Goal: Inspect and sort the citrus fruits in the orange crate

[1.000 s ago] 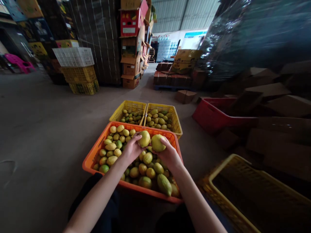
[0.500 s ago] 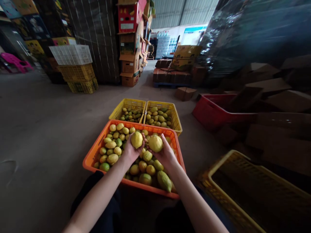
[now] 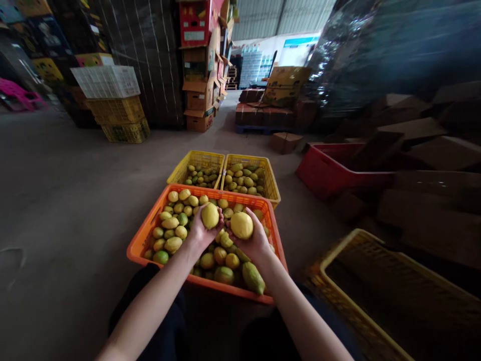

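Observation:
Cupped in my left hand [image 3: 200, 236] is a yellow lemon [image 3: 210, 215], with the fingers curled round its underside and right side. My right hand [image 3: 258, 241] grips a second, slightly larger lemon [image 3: 241, 225], its smooth side facing up. Both hands are close together above an orange plastic crate [image 3: 134, 253]. Many yellow and green lemons lie loose in this crate, among them a long green one [image 3: 253, 278] near the front right corner. My hands and forearms hide part of the fruit below.
Two yellow crates [image 3: 273, 183] holding more fruit stand against the orange crate's far side. Right of me is another yellow crate [image 3: 353, 240], and beyond it a red tub [image 3: 319, 173] beside cardboard pieces. Stacked crates [image 3: 116, 110] and cartons [image 3: 197, 100] stand farther back.
The lemon in my right hand has been turned, so its knobby end no longer shows and a smooth side faces me. The left lemon has tilted slightly. The view has shifted a little.

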The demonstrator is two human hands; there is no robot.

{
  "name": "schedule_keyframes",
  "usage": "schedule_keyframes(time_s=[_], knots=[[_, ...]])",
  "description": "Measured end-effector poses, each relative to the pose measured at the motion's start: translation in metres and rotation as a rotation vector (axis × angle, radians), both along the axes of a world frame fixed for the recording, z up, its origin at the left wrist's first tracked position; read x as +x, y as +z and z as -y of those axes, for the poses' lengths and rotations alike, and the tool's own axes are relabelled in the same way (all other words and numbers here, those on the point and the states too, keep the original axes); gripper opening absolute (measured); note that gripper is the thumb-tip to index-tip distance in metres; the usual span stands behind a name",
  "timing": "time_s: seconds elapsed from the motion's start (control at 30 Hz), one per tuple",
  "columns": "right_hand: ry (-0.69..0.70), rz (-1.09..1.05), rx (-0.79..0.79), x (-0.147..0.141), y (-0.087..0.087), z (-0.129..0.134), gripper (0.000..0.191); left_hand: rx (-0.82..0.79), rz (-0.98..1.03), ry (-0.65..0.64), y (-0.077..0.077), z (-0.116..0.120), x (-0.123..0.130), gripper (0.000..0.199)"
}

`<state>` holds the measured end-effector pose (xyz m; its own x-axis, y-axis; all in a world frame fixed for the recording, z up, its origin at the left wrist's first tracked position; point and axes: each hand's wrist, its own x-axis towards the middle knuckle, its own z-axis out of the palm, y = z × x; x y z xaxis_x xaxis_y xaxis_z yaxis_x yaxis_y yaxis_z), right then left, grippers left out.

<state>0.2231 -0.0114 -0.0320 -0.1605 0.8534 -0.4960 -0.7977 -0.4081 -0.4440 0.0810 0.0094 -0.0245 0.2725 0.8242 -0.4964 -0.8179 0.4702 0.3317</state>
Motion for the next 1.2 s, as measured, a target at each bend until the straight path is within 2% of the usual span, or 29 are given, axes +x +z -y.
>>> schedule_keyframes(time_s=[0.13, 0.3, 0.4, 0.53, 0.67, 0.83, 1.0, 1.2], knots=[[-0.048, 0.098, -0.087, -0.001, -0.005, -0.002, 0.016, -0.037, 0.013, 0.013, -0.001, 0.000, 0.003, 0.028], [-0.063, 0.104, -0.057, 0.001, -0.001, -0.002, 0.017, -0.073, -0.054, 0.073, 0.003, -0.002, 0.001, 0.025], [-0.030, 0.084, -0.045, 0.003, 0.000, -0.001, 0.018, -0.080, -0.057, 0.037, 0.003, -0.003, -0.001, 0.028], [0.050, 0.053, -0.093, 0.005, -0.009, -0.005, 0.026, -0.049, -0.003, -0.023, 0.000, -0.001, -0.003, 0.033], [0.006, 0.096, -0.078, 0.005, -0.016, -0.008, 0.021, -0.029, -0.026, -0.040, 0.002, -0.001, -0.002, 0.033], [-0.078, 0.139, -0.053, 0.003, -0.004, -0.005, 0.015, -0.095, -0.158, -0.036, 0.005, -0.004, -0.001, 0.024], [-0.060, 0.117, -0.093, 0.006, 0.009, -0.001, 0.018, -0.104, -0.081, -0.122, -0.002, -0.007, -0.002, 0.030], [-0.065, 0.114, -0.165, 0.011, -0.006, -0.008, 0.026, -0.052, -0.052, -0.094, -0.006, -0.007, -0.001, 0.035]])
